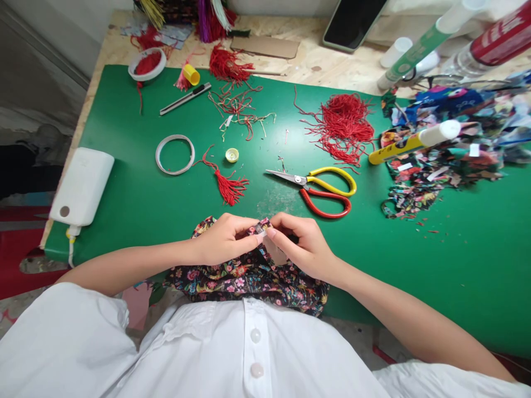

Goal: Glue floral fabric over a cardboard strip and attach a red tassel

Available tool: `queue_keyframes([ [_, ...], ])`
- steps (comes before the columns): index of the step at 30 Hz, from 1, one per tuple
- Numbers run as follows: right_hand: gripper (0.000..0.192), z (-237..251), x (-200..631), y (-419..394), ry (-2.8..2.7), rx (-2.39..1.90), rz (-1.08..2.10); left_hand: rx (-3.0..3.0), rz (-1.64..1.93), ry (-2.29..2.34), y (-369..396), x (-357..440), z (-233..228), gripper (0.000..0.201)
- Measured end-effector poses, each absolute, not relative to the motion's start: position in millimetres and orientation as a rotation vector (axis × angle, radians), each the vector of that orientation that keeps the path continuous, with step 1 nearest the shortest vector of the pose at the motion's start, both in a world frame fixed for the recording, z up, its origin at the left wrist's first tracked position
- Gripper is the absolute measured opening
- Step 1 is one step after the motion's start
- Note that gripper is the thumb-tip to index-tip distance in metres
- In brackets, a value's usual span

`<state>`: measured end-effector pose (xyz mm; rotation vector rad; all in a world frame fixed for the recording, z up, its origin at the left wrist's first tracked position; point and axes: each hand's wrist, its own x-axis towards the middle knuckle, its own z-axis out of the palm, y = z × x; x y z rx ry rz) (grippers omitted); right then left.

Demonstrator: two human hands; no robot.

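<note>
A black floral fabric (pixel 240 282) lies bunched at the table's front edge, against my white shirt. My left hand (pixel 226 237) pinches a raised edge of it between thumb and fingers. From the other side my right hand (pixel 305 243) pinches the same edge, the two thumbs almost meeting. A small whitish strip (pixel 262 233) shows at the thumb tips; what it is I cannot make out. Beyond my hands lie scissors (pixel 307 181) with one yellow and one red handle, blades slightly apart. A red tassel (pixel 230 187) rests to their left, by a small pale yellow cap (pixel 232 155).
On the green mat (pixel 136 204) are a tape roll (pixel 175 155), a utility knife (pixel 185 99), red thread piles (pixel 346 124) and a white power bank (pixel 83 185). Fabric scraps (pixel 440 160) and a yellow glue stick (pixel 409 145) are at right. A phone (pixel 352 22) stands behind.
</note>
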<state>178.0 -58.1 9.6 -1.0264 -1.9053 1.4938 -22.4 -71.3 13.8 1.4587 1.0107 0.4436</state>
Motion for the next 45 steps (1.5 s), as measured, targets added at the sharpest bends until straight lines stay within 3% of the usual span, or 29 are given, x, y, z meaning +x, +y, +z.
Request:
queue_keyframes([
  [10,0.021,10,177,-59,-2.024,-0.973,1.304,1.498,0.437,1.044,-71,-23,15,0.029],
  [24,0.037,14,186,-48,-1.05,-0.743,2.48,1.309,0.585,0.903,-75,-27,8,0.026],
  [33,0.042,9,182,-50,-1.215,-0.788,2.351,1.398,0.951,0.936,-81,-24,0,0.016],
  [39,0.043,12,179,-50,-1.262,-0.777,2.286,1.702,0.998,1.015,-79,-26,2,0.006],
  [45,0.044,12,178,-51,-1.409,-0.868,2.216,1.825,1.022,1.109,-75,-25,4,0.009],
])
